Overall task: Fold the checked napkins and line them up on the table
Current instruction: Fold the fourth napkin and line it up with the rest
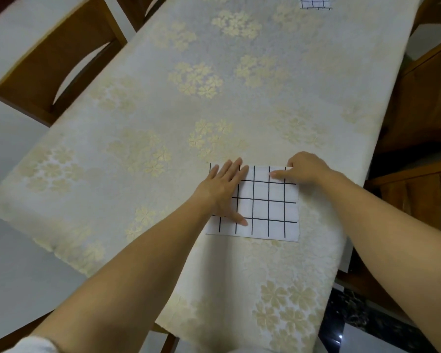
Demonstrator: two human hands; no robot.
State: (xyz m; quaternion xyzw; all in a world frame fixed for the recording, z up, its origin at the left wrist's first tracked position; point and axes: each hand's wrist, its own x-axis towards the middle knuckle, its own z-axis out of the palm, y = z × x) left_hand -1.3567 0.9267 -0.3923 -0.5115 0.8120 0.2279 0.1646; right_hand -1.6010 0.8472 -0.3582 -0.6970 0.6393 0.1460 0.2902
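Currently left hand (pixel 223 191) lies flat, fingers straight and spread, pressing the left side of the folded checked napkin (pixel 265 208); right hand (pixel 306 169) pinches its far right corner, fingers curled, thumb on top. Napkin sits toward the near right of the cream floral tablecloth (pixel 143 118); wooden chair (pixel 49 67) at left, second napkin (pixel 315 2) at the far end.

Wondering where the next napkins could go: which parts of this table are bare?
The widest bare stretch of tablecloth runs between the near napkin and the far napkin at the far end. Another lies left of the near napkin, toward the chair. It is crowded by the right edge, where the left hand presses and the right hand holds the near napkin.
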